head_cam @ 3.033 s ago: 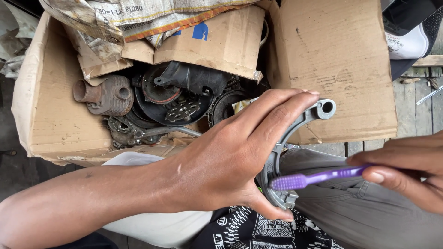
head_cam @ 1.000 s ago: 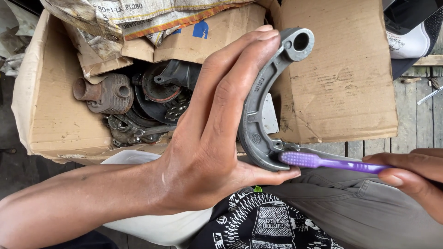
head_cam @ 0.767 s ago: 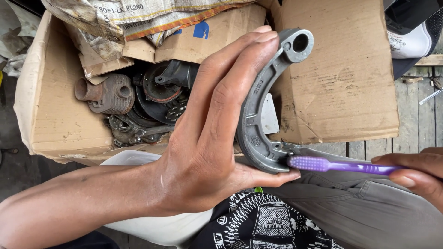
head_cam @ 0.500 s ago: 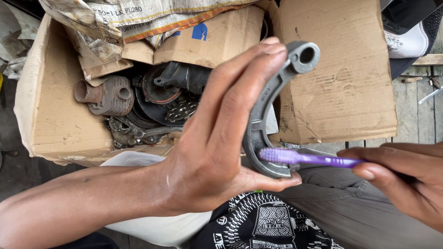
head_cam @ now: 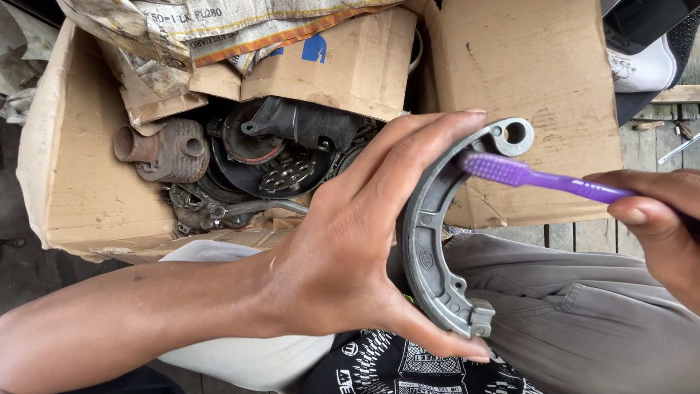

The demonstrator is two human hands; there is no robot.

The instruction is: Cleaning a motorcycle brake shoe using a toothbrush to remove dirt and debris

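Observation:
My left hand [head_cam: 350,248] grips a curved grey metal brake shoe [head_cam: 430,241] over my lap, fingers stretched along its back, thumb under its lower end. The shoe's eyelet end [head_cam: 514,135] points up and to the right. My right hand [head_cam: 660,226] holds a purple toothbrush [head_cam: 543,179] by the handle. Its bristle head rests on the shoe's upper part, just below the eyelet.
An open cardboard box [head_cam: 73,190] at the left holds several dirty engine parts, among them a finned cylinder [head_cam: 164,149] and dark round covers [head_cam: 277,153]. A crumpled printed sack [head_cam: 211,25] lies over its top. A second cardboard box [head_cam: 539,80] stands behind the shoe. Grey trousers [head_cam: 583,321] cover my lap.
The toothbrush head has travelled from the shoe's lower end up to just below the eyelet. My left hand tilted the shoe a little; its eyelet end now sits lower and further right.

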